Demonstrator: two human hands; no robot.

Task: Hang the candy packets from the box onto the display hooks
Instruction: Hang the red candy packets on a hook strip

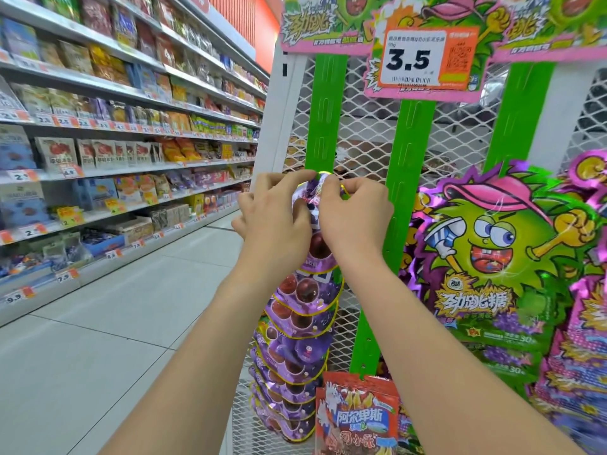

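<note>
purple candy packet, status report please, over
Both hands pinching: left hand, right hand on the top of the purple candy packet. Packet held at the green strip, above the hung purple packets. Hook itself not visible.

A white mesh display rack (371,133) is standing at the end of a shop aisle, carrying three vertical green hook strips. An orange price card (423,57) reading 3.5 is hanging near its top. Directly below the price card, the middle green strip (404,152) is running down to a red packet (358,418) hanging at its foot. Below and left of the price card, the left green strip (325,113) is carrying an overlapping column of purple grape packets (295,323), the top purple packet (312,192) being held against it. Below and right of the price card, green cartoon packets (492,257) are hanging.
</note>
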